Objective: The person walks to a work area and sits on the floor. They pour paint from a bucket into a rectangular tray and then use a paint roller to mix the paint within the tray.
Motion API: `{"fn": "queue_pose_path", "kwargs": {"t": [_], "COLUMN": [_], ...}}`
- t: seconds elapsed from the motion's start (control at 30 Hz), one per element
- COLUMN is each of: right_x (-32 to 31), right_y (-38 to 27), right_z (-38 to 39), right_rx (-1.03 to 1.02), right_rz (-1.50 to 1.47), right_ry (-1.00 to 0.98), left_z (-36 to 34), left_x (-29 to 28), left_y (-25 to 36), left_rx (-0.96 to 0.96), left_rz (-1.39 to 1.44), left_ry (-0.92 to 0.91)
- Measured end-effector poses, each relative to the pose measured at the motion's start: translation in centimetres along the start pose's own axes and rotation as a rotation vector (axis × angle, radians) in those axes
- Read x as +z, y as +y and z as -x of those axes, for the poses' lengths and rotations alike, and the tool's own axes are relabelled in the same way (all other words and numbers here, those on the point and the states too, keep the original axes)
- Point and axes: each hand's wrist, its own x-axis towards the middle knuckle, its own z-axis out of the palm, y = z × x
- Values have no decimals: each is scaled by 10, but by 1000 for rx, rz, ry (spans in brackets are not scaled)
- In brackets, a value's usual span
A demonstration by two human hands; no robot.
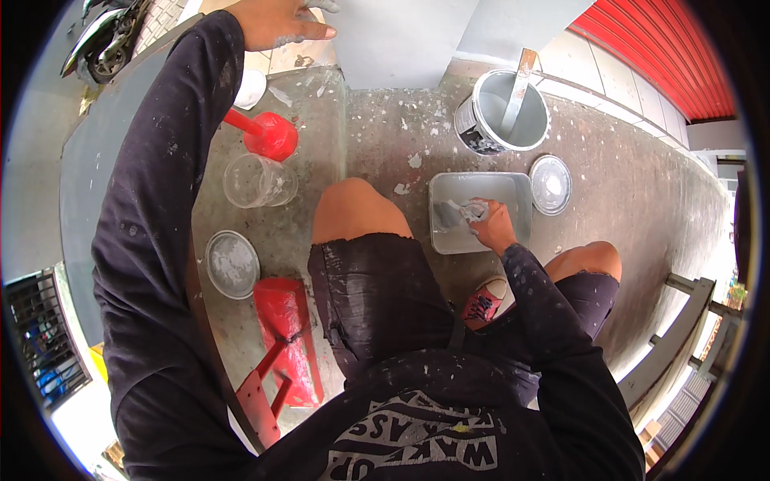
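My left hand (285, 24), streaked with grey paint, is up at the top edge beside a light grey column (397, 44). Its visible fingers are apart; whether it rests on anything is unclear. My right hand (492, 220) grips a paint-coated tool (459, 210), probably a brush, over a rectangular tray (438, 236) of pale grey paint. Just behind the tray stands a large paint bucket (473, 120) with a flat stirring stick (521, 80) leaning in it. A round lid (550, 186) lies right of the tray.
On the left are a red funnel-shaped object (271, 140), a clear plastic container (261, 183), another lid (233, 264) and a red metal piece (289, 353). A motorbike (104, 56) is at upper left. Grey railing (690, 321) runs along the right; a red shutter (666, 48) is behind.
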Motion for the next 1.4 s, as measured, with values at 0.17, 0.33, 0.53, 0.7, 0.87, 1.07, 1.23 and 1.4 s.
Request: {"fn": "queue_pose_path", "kwargs": {"t": [0.17,0.33,0.53,0.7,0.87,1.07,1.23,1.4], "right_x": [2,4,-7,-6,9,12,15,18], "right_y": [-9,-8,-27,-28,-23,-33,-26,-25], "right_z": [-2,-4,-4,-9,-9,-13,-15,-15], "right_rx": [33,21,117,105,141,170,111,147], "right_rz": [-21,-52,1,44,-23,4,79,-46], "right_ry": [79,-67,-108,-107,-1,10,-32,8], "left_z": [2,1,3,6,4,6,5,7], "left_x": [-7,-7,-7,-10,-11,-12,-10,-13], "left_y": [14,9,9,17,22,23,20,23], "left_rx": [-18,20,25,84,8,-13,3,-13], "left_rz": [-52,28,-20,120,133,121,91,95], "left_ry": [-47,-67,-56,-118,-146,-146,-124,-144]}}
